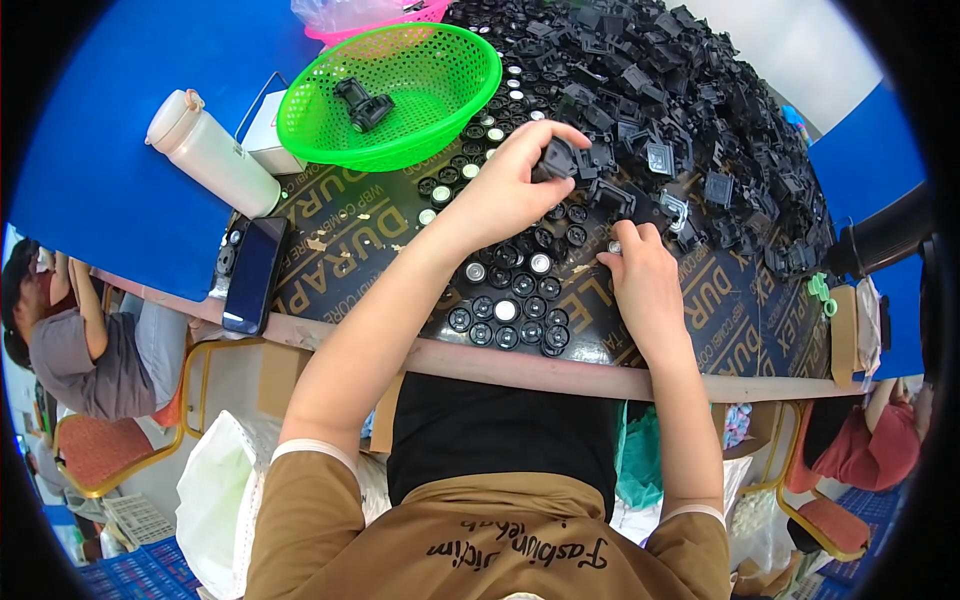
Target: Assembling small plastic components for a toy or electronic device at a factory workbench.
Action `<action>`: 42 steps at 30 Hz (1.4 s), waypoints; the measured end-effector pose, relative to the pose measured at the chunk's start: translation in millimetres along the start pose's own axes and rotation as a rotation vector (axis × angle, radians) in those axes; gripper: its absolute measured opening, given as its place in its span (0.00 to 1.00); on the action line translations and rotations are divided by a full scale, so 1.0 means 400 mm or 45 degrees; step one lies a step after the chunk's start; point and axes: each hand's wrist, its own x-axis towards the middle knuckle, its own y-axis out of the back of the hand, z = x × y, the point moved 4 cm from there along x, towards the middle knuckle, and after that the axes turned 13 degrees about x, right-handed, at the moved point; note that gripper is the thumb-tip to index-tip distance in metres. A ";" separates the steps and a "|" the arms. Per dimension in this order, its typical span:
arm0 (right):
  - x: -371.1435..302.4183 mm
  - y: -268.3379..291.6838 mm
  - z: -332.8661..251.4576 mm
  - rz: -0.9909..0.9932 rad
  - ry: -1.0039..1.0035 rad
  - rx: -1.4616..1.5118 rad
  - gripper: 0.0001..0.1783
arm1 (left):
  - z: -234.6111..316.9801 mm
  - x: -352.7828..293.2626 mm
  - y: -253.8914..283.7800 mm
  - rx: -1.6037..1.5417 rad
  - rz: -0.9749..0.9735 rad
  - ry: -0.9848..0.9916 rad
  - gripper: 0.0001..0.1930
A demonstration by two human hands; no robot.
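Observation:
My left hand (515, 180) is raised over the table and is shut on a black plastic part (558, 157) at the near edge of a big heap of black plastic parts (690, 110). My right hand (640, 275) rests on the table, its fingertips pinching a small round silver-topped cap (614, 246). Between and below the hands lie several small round black caps (510, 310), some with pale centres. A green perforated basket (400, 85) at the back left holds one assembled black part (362, 105).
A white bottle (210, 150) and a dark phone (253, 275) lie at the table's left end. A pink basket (375, 20) sits behind the green one. Other people sit at the left (85, 340) and the lower right (880, 440). The table's front edge (520, 365) runs below my hands.

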 end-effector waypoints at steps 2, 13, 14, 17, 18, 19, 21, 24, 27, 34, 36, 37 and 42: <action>0.000 -0.004 0.002 -0.006 0.010 0.032 0.12 | 0.010 -0.002 -0.001 0.247 0.088 -0.169 0.17; 0.028 0.009 0.034 0.043 -0.175 1.758 0.09 | 0.038 -0.020 -0.034 0.717 0.109 -0.269 0.19; 0.029 0.011 0.033 0.025 -0.180 1.877 0.09 | 0.045 -0.025 -0.041 0.769 0.093 -0.353 0.18; 0.025 0.018 0.035 -0.029 -0.181 1.951 0.10 | 0.054 -0.032 -0.065 0.742 -0.077 -0.386 0.14; 0.024 0.018 0.034 -0.070 -0.167 1.913 0.11 | 0.062 -0.036 -0.071 0.749 -0.129 -0.406 0.14; 0.024 0.019 0.035 -0.070 -0.170 1.915 0.11 | 0.065 -0.040 -0.075 0.748 -0.132 -0.404 0.14; 0.026 0.020 0.033 -0.130 -0.160 1.934 0.13 | 0.069 -0.047 -0.085 0.744 -0.169 -0.389 0.13; 0.026 0.016 0.042 -0.239 -0.104 1.971 0.15 | 0.080 -0.051 -0.089 0.813 -0.179 -0.392 0.14; 0.025 0.019 0.040 -0.289 -0.078 2.016 0.16 | 0.089 -0.054 -0.089 0.868 -0.180 -0.384 0.14; 0.017 0.015 0.034 -0.209 -0.124 1.765 0.16 | 0.081 -0.063 -0.093 0.997 -0.278 -0.351 0.14; 0.013 0.005 0.035 -0.296 -0.365 1.737 0.17 | 0.076 -0.068 -0.101 1.026 -0.307 -0.354 0.14; 0.014 0.001 0.036 -0.310 -0.385 1.593 0.17 | 0.074 -0.071 -0.105 1.056 -0.337 -0.363 0.15; 0.013 -0.012 0.043 -0.363 -0.462 1.548 0.16 | 0.066 -0.071 -0.116 1.118 -0.420 -0.336 0.15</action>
